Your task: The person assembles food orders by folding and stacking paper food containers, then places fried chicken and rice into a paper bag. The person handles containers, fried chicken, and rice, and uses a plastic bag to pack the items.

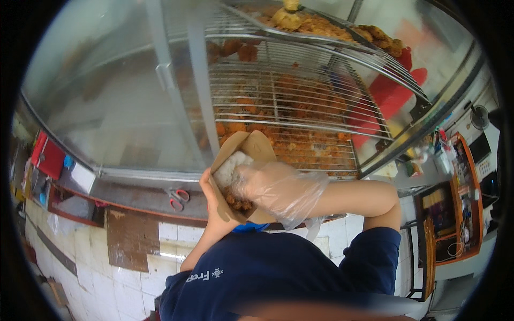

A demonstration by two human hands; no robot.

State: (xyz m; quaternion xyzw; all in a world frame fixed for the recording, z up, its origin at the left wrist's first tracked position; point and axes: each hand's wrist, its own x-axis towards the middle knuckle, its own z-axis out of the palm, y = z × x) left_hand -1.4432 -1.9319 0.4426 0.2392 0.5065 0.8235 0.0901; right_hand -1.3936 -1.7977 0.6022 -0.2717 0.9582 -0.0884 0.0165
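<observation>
My left hand (210, 195) is closed round the left side of a brown paper food box (227, 152), which stands open and tilted. White rice (231, 168) fills its upper part, and browned fried pieces (239, 203) lie lower in it. My right hand (262, 184), in a loose clear plastic glove, reaches into the box from the right. Its fingers look bent together over the rice and fried pieces; the folded plastic hides whether something is between them.
Ahead is a glass display cabinet with wire racks (305, 112) and orange-brown crumbs. Fried food (377, 38) sits on its upper tray. Red-handled scissors (178, 198) lie on the grey ledge at the left. A wooden shelf unit (465, 198) stands at the right.
</observation>
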